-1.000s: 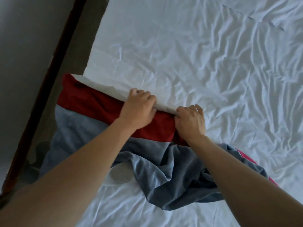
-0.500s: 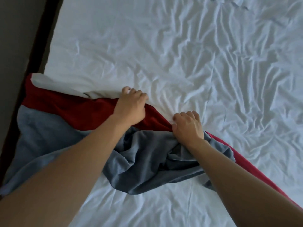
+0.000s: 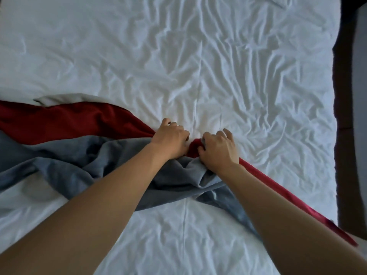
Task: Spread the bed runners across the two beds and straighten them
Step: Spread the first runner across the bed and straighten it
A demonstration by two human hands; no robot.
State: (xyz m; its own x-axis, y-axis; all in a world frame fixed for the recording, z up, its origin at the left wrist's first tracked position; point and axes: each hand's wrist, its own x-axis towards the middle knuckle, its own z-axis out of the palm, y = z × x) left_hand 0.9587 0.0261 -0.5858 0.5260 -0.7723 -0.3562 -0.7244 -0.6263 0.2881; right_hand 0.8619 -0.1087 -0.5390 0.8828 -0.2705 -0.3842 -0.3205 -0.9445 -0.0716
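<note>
The bed runner point(image 3: 65, 124) (red band w/ grey band, white underside showing at far left) lies bunched across the bed point(image 3: 218, 66), on its wrinkled white sheet. Left hand point(image 3: 170, 138) grips the runner's red edge, fingers curled. Right hand point(image 3: 218, 149), just beside the left, clutches a red-and-grey fold. To the right of the hands, the runner narrows toward the bed's right edge, near a dark frame point(image 3: 343, 135).
</note>
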